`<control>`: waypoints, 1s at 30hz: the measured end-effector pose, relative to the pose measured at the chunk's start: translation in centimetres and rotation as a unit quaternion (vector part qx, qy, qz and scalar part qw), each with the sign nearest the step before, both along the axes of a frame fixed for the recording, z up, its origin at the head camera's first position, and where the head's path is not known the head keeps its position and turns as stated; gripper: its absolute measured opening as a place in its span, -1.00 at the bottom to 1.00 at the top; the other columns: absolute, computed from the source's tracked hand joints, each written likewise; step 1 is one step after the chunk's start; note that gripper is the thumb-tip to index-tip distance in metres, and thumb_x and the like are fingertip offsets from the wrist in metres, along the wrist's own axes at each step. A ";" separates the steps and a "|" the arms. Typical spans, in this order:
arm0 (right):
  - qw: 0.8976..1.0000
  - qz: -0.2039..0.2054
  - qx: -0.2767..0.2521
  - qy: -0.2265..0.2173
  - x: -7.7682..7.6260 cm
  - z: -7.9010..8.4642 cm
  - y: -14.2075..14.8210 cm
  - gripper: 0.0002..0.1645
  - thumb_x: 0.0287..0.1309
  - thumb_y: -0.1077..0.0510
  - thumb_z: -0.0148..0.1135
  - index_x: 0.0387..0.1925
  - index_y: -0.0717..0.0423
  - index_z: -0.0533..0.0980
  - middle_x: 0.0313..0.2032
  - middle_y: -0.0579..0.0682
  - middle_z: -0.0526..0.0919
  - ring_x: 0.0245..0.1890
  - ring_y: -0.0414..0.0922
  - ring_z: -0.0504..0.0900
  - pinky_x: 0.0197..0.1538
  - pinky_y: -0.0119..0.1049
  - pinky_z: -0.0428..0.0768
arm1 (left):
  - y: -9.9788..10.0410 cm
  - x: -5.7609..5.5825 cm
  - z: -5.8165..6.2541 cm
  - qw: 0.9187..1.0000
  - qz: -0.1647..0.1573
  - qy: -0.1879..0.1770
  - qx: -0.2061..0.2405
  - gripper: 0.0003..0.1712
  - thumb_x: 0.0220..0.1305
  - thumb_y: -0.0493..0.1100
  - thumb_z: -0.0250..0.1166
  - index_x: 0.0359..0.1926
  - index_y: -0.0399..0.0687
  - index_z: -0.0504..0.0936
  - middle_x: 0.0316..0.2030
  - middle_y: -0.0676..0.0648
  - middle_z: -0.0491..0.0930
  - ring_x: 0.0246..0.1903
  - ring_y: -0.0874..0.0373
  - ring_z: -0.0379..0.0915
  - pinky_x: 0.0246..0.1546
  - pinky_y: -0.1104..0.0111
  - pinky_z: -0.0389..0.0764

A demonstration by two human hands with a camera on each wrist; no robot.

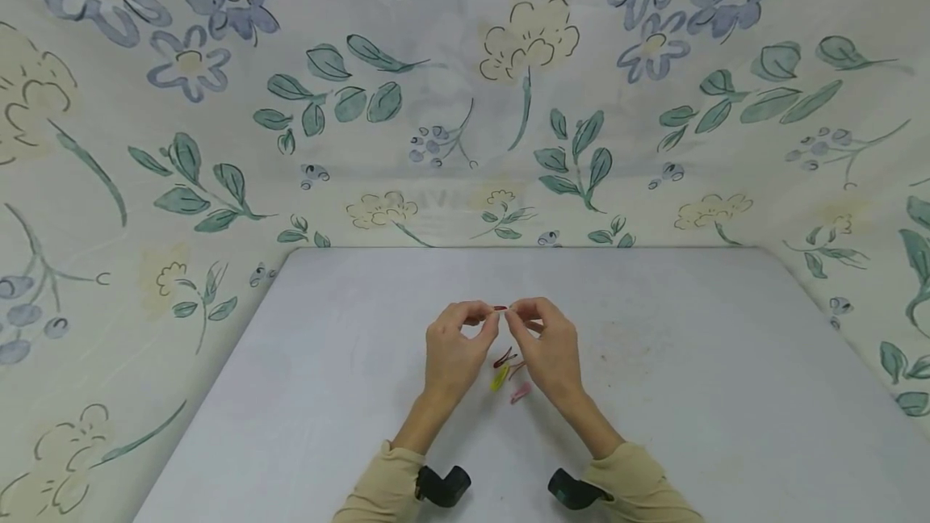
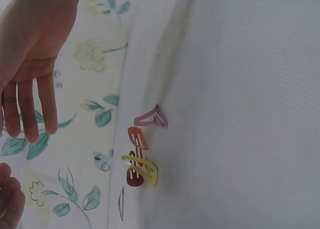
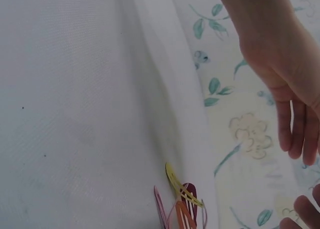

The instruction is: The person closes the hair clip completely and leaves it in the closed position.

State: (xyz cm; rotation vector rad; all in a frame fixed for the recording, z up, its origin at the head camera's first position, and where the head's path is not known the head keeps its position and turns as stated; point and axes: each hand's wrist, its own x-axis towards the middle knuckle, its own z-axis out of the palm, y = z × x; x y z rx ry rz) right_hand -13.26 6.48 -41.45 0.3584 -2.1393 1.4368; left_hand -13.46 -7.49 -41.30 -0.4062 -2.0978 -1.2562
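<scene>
In the head view both hands meet above the middle of the table. My left hand and right hand pinch a small dark red hair clip between thumbs and fingers, one at each end; fingertips cover much of it. Below them, several snap hair clips lie in a loose pile: a yellow clip, another dark red clip, an orange clip and a pink clip. The yellow one lies across the dark red one in the left wrist view. A thin-outlined clip lies beside the pile.
A white table spreads around the hands, with small specks on its right half. Floral cloth hangs behind it and along both sides. Black camera mounts stick out from both sleeves near the front.
</scene>
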 end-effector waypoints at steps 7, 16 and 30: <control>1.000 -0.019 -0.013 -0.005 -0.1 -0.3 -0.2 -0.88 0.20 0.24 0.35 -0.25 0.18 0.58 -0.31 0.03 0.68 -0.25 -0.06 0.66 -0.17 -0.01 0.70 | 0.4 -0.1 0.1 1.000 0.008 -0.017 0.008 -0.92 0.11 -0.31 0.43 -0.33 -0.14 0.71 -0.38 -0.04 0.70 -0.38 0.05 0.61 -0.31 0.16 0.65; 0.998 -0.049 -0.038 -0.012 0.0 -0.8 -0.6 -0.88 0.22 0.22 0.32 -0.24 0.19 0.56 -0.29 0.03 0.68 -0.22 -0.05 0.66 -0.18 -0.11 0.71 | 0.9 -0.1 0.4 0.999 0.007 -0.037 0.012 -0.95 0.17 -0.27 0.38 -0.33 -0.17 0.70 -0.39 -0.05 0.69 -0.40 0.12 0.61 -0.32 0.20 0.66; 0.998 -0.043 -0.049 -0.018 0.5 -1.1 -0.9 -0.93 0.24 0.25 0.26 -0.29 0.18 0.52 -0.34 0.04 0.69 -0.26 -0.07 0.69 -0.21 -0.12 0.71 | 0.9 -0.1 0.1 0.998 -0.012 -0.065 0.021 -0.96 0.18 -0.28 0.35 -0.34 -0.17 0.68 -0.40 -0.05 0.71 -0.44 0.12 0.60 -0.35 0.11 0.65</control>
